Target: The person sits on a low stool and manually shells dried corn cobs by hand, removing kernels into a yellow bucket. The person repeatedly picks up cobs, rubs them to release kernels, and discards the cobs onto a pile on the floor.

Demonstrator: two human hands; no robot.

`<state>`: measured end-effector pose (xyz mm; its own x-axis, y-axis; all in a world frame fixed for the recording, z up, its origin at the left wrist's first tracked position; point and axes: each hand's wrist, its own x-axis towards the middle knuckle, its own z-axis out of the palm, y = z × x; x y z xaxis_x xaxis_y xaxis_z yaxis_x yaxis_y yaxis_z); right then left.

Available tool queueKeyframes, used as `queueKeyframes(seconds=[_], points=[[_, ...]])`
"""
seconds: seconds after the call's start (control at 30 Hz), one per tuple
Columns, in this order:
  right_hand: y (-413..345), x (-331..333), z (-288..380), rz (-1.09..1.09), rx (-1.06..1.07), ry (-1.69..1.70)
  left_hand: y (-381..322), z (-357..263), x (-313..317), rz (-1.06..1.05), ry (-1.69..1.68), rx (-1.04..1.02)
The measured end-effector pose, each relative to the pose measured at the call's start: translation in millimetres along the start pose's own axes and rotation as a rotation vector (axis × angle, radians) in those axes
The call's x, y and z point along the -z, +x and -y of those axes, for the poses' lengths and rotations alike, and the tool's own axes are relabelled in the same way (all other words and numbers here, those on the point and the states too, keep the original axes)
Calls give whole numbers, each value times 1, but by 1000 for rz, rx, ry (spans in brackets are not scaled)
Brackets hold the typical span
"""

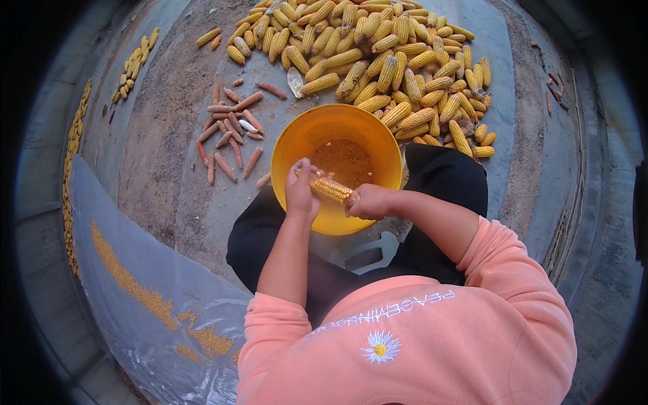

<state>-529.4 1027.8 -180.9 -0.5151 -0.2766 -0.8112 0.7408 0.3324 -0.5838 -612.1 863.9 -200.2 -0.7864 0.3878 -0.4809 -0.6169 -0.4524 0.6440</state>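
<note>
Over a yellow plastic bucket [288, 147] between the knees, both hands hold one corn cob [330, 190] that still bears rows of yellow kernels. My left hand [302, 190] grips its left end, where part of the cob looks bare and blurred. Around its right end, my right hand [372, 201] is closed. Loose kernels [349, 159] lie on the bottom of the bucket. Beyond the bucket rises a large heap of yellow corn ears [374, 61]. Stripped reddish cobs [235, 126] lie scattered to the bucket's left.
A clear plastic sheet [152, 258] with strips of loose kernels [136, 291] lies at lower left. More corn ears [132, 68] lie at far left. Several cobs [552, 88] and a bundle of thin stalks [562, 238] are at the right. A pale plastic stool [387, 248] shows between the legs.
</note>
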Motion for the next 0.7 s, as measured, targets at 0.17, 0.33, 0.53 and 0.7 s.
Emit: queueKeyframes(seconds=[0.17,0.33,0.53,0.7], points=[[0,6,-1,91,-17,139,-1,-4,1,55,-164,73],[-3,-1,-1,-1,10,12,3,-7,9,26,-72,100],[0,4,-4,77,-18,100,1,0,6,58,-82,19],[-5,3,0,297,4,427,1,14,10,-109,250,122]])
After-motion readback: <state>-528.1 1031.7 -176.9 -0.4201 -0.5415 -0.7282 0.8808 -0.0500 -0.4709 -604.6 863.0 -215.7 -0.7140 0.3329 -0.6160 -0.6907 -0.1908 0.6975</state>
